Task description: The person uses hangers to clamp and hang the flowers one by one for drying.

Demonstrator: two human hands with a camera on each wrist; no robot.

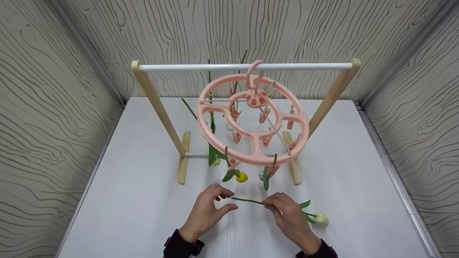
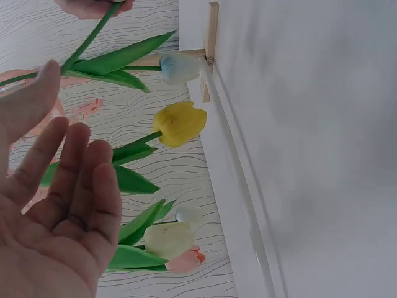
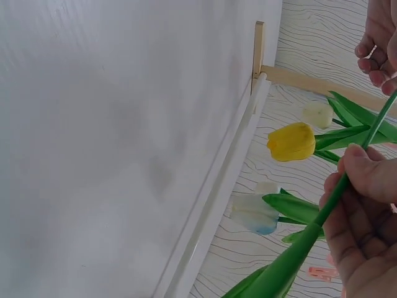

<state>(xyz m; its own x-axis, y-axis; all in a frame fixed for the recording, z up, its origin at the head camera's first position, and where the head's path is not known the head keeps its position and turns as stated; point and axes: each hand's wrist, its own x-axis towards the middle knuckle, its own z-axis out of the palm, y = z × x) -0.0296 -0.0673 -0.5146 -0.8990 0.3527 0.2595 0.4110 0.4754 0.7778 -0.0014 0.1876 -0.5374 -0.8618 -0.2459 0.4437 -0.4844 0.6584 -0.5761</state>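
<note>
My right hand (image 1: 288, 216) pinches the green stem (image 1: 247, 200) of a white artificial tulip (image 1: 321, 219) between thumb and fingertips. The stem lies sideways over the table, bloom to the right, bare end to the left. My left hand (image 1: 206, 211) faces that end, thumb and fingers spread apart, holding nothing. Just beyond the hands, a yellow tulip (image 1: 241, 177) and a pale blue-white tulip (image 2: 181, 67) hang head down from pink clips on a round pink drying hanger (image 1: 256, 147). In the right wrist view, the thumb (image 3: 366, 171) presses on the stem.
The hanger hooks over a white rod (image 1: 172, 67) on a wooden stand (image 1: 154, 104). More tulips hang at its left and back, among them a pink one (image 2: 185, 260). Several clips, such as one clip (image 1: 290, 120), hold no flower. The white table (image 1: 136, 200) meets patterned walls.
</note>
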